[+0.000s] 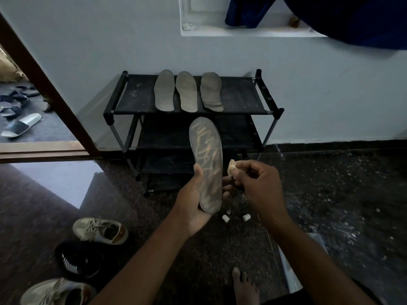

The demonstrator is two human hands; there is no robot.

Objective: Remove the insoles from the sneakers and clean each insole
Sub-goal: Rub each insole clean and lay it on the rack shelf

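Observation:
My left hand grips the heel end of a grey insole streaked with pale scribbled marks, holding it upright in front of the shoe rack. Just right of it, my right hand pinches a small crumpled pale wad close to the insole's right edge. Three more grey insoles lie side by side on the black rack's top shelf. A beige sneaker, a black sneaker and another beige sneaker sit on the floor at lower left.
Small white pieces lie on the dark speckled floor under my hands. My bare foot is at the bottom. An open doorway at left shows slippers. A pale object lies at lower right. The rack stands against a white wall.

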